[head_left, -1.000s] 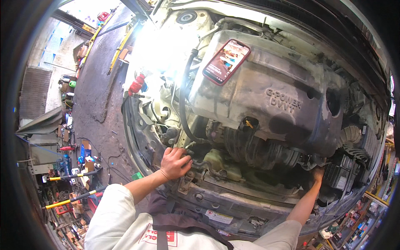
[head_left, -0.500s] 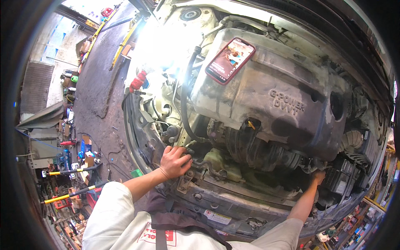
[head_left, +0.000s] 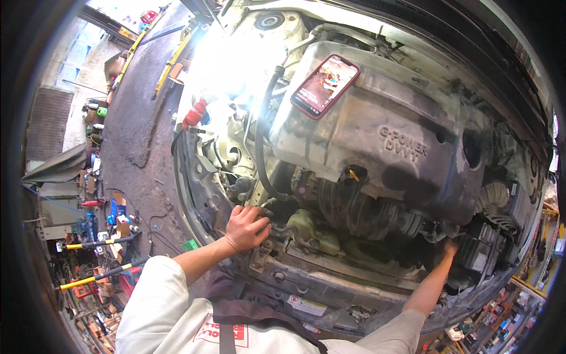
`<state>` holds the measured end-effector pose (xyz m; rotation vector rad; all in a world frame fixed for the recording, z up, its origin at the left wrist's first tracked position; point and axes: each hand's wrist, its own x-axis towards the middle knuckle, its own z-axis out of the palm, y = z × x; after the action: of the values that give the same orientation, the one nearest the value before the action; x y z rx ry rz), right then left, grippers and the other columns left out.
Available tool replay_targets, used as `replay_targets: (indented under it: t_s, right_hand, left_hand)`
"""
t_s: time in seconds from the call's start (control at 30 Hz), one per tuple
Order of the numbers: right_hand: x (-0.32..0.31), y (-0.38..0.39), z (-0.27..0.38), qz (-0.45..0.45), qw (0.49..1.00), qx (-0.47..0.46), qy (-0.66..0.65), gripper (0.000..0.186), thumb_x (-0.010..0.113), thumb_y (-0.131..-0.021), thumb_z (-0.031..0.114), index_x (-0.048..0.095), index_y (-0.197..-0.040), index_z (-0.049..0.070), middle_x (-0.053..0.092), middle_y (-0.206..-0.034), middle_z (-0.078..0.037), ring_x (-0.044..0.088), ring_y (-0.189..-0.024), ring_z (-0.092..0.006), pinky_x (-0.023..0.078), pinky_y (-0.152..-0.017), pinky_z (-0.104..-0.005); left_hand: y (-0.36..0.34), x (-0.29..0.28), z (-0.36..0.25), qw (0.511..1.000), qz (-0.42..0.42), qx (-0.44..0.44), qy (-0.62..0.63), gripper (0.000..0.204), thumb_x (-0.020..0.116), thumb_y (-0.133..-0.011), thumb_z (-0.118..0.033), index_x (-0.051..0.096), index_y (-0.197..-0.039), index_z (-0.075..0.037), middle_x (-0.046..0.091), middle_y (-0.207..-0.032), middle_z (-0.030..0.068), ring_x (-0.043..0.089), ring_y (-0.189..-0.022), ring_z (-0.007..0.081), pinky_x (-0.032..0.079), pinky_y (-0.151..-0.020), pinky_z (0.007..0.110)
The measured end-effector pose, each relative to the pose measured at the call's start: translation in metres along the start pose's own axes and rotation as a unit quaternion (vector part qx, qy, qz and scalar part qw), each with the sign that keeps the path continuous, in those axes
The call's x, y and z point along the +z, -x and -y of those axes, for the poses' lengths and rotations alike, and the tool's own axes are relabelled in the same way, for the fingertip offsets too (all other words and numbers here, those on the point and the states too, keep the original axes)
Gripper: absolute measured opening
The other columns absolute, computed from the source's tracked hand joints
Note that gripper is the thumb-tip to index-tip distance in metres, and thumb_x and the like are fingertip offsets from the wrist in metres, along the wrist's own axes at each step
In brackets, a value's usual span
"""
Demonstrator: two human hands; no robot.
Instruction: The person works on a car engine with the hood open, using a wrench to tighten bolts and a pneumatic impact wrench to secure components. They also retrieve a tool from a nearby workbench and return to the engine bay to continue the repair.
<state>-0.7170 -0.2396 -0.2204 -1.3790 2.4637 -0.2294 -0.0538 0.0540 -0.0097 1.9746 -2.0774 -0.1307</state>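
Note:
My left hand [head_left: 246,229] rests at the front left of a car's engine bay, fingers curled over a part beside a small hose [head_left: 289,233]; what lies under them is unclear. My right hand [head_left: 448,248] reaches down low beside the black battery [head_left: 477,248], below the ribbed intake duct [head_left: 383,218], its fingers hidden in shadow. A translucent plastic reservoir [head_left: 312,230] sits between my hands. A red-cased phone [head_left: 324,85] with a lit screen lies on the dark engine cover [head_left: 365,118].
A bright work light [head_left: 230,53] glares at the upper left near a red object [head_left: 194,115]. The front body edge [head_left: 295,283] runs before me. Left on the workshop floor [head_left: 141,147] are cables, yellow-black bars [head_left: 100,277] and clutter. Crowded shelving [head_left: 530,295] stands at the lower right.

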Motion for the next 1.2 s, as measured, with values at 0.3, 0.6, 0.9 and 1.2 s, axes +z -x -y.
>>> replay_targets:
  t_s: [0.3, 0.6, 0.9, 1.2]
  right_hand:
    - [0.022, -0.031, -0.037, -0.02, 0.997, 0.008, 0.069, 0.031, 0.073, -0.078, 0.023, 0.065, -0.076, -0.007, 0.065, -0.074, -0.025, 0.059, -0.068, -0.0406, 0.047, -0.065, -0.0532]
    - [0.008, -0.019, -0.013, -0.007, 1.0, -0.002, -0.005, 0.032, 0.07, -0.081, 0.024, 0.065, -0.077, -0.007, 0.066, -0.076, -0.026, 0.06, -0.07, -0.0404, 0.047, -0.067, -0.0521]
    - [0.005, -0.01, -0.004, -0.01, 0.999, -0.017, -0.038, 0.033, 0.068, -0.084, 0.025, 0.066, -0.077, -0.007, 0.067, -0.078, -0.027, 0.062, -0.073, -0.0402, 0.046, -0.069, -0.051]
    - [-0.001, 0.022, 0.02, -0.036, 0.99, -0.06, -0.124, 0.035, 0.065, -0.086, 0.027, 0.066, -0.078, -0.007, 0.068, -0.08, -0.028, 0.063, -0.075, -0.0401, 0.046, -0.07, -0.0499]
  left_hand:
    - [-0.001, -0.001, -0.001, 1.0, 0.007, -0.004, -0.003, 0.017, 0.075, -0.072, -0.023, 0.069, -0.086, -0.015, 0.063, -0.095, 0.0049, 0.06, -0.085, 0.0224, 0.04, -0.075, 0.038]
    - [0.0, 0.0, 0.0, 1.0, 0.004, -0.004, -0.004, 0.018, 0.075, -0.072, -0.023, 0.069, -0.086, -0.015, 0.062, -0.094, 0.0044, 0.06, -0.085, 0.022, 0.04, -0.075, 0.037]
    - [0.0, 0.002, 0.0, 1.0, 0.005, -0.003, -0.002, 0.018, 0.075, -0.073, -0.024, 0.069, -0.087, -0.015, 0.062, -0.095, 0.0046, 0.06, -0.085, 0.0221, 0.04, -0.075, 0.037]
    - [0.0, 0.001, 0.0, 1.0, 0.007, -0.005, 0.0, 0.017, 0.074, -0.073, -0.024, 0.068, -0.086, -0.015, 0.061, -0.094, 0.0045, 0.059, -0.085, 0.0224, 0.039, -0.075, 0.038]
